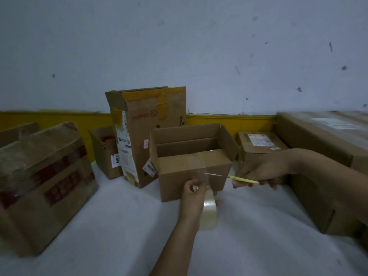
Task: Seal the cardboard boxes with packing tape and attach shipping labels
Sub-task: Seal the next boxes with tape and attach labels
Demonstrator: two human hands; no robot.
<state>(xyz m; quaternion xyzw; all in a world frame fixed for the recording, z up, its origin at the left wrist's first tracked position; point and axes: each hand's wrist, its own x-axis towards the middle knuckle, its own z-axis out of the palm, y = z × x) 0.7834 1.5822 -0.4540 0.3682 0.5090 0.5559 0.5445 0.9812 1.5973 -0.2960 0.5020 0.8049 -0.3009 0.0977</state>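
Left hand: lower centre of the frame, fingers curled round the clear tape roll, a strip stretched up to the box.
Right hand: right of centre, fingers clamped on the yellow-handled cutter, its blade at the taut strip.
Open box: centre, on the white surface, flaps up, clear tape down its near face.
Tall box: just behind it to the left, upright, labels on its side.
Labelled box: right of the open box, closed.
Long box: far right.
Red-taped box: left edge.
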